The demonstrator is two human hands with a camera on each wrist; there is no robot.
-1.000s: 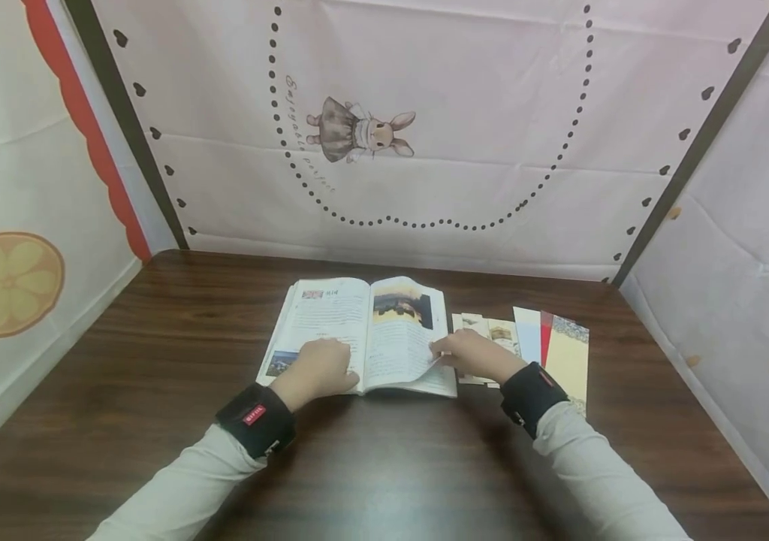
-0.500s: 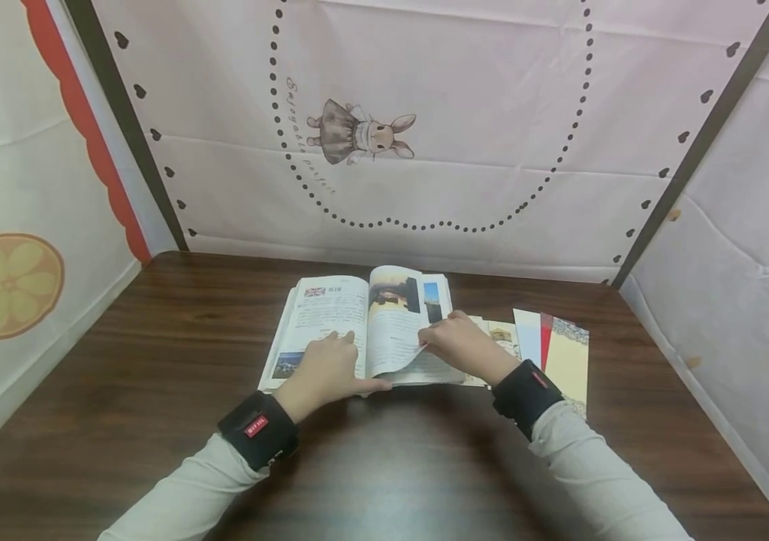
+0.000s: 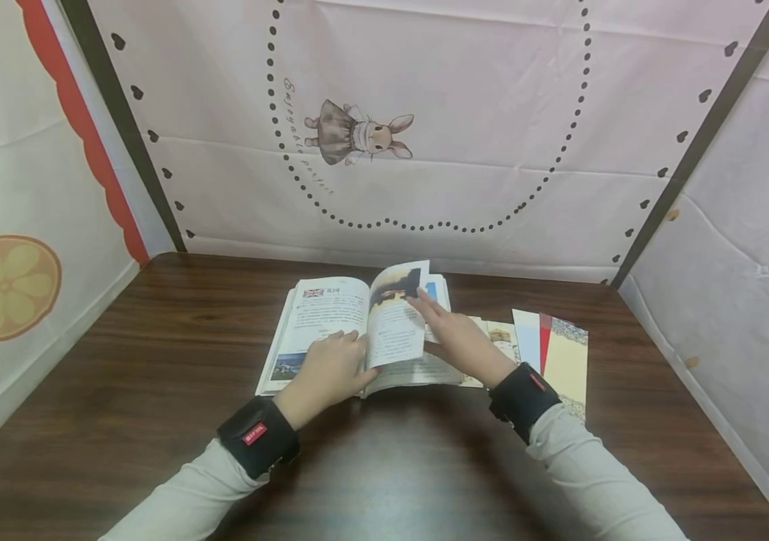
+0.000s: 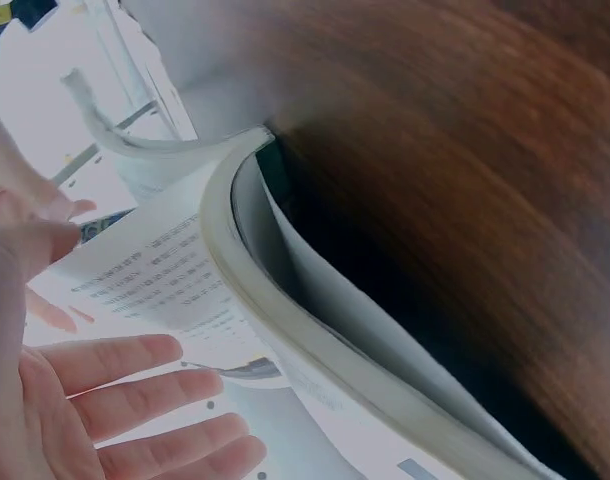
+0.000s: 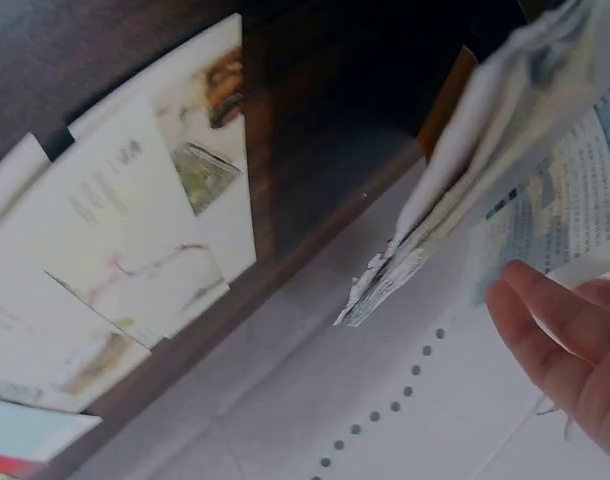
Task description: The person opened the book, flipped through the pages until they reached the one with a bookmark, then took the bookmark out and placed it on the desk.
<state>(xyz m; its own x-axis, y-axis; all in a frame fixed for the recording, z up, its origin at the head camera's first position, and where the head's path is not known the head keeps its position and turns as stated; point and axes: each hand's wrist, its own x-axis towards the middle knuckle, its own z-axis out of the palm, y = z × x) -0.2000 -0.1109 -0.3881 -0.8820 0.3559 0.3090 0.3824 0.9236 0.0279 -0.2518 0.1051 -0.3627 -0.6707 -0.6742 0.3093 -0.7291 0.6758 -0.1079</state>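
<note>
An open book lies on the table, its left page showing a small flag picture and printed text. My left hand rests on that page near the spine, thumb reaching over the lower gutter; in the left wrist view its fingers look extended. One right-hand leaf, with a dark and yellow picture, stands lifted off the pages below. My right hand touches this leaf's outer edge with its fingers stretched out. In the right wrist view, the fingers appear straight beside the book; the thumb is mostly hidden.
Just right of the book, several illustrated cards lie partly under my right hand. Beyond them are a light blue card, a red strip and a patterned yellow card. Printed cloth walls surround the wooden table.
The right hand has gone from pinching the leaf's lower corner to straight fingers against its edge. The leaf has risen leftward. The left hand's fingers and thumb have spread.
</note>
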